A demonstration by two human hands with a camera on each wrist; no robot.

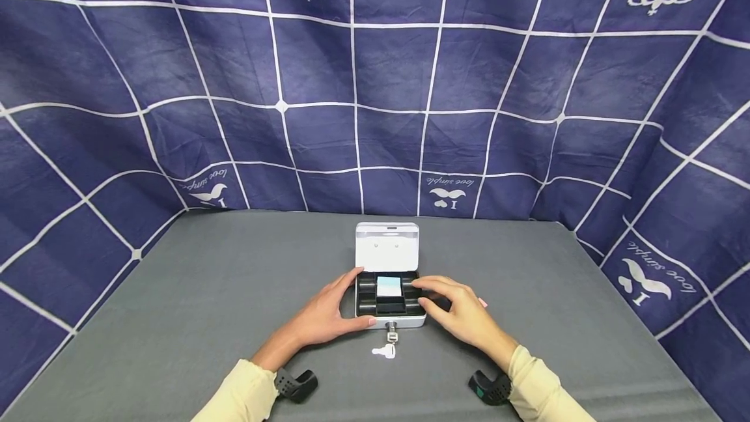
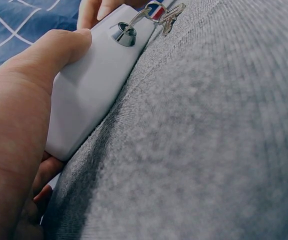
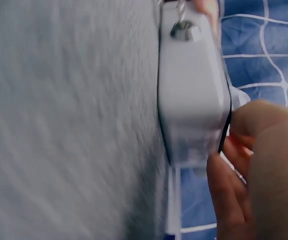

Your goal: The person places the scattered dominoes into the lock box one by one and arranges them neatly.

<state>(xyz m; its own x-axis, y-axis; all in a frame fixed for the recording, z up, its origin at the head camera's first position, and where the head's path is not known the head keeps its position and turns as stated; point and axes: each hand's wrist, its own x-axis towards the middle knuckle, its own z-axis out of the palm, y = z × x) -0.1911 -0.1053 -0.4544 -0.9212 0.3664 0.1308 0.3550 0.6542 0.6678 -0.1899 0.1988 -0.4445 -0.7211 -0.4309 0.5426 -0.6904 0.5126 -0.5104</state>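
A small white cash box (image 1: 364, 322) stands on the grey table with its lid (image 1: 387, 253) raised. Inside is a black tray (image 1: 367, 298) with compartments, and a light blue and white pad of paper (image 1: 389, 286) lies in the middle one. My left hand (image 1: 325, 313) grips the box's left side, thumb on the front face and fingers round the side. My right hand (image 1: 459, 314) is at the right edge, its bent fingertips over the tray's right compartments; no held thing shows. Keys (image 1: 387, 349) hang from the front lock (image 2: 123, 35).
Grey cloth covers the table (image 1: 234, 279) around the box. A small pink thing (image 1: 483, 303) shows just beyond my right hand, mostly hidden. A blue curtain (image 1: 387, 135) with white lines hangs behind and at both sides.
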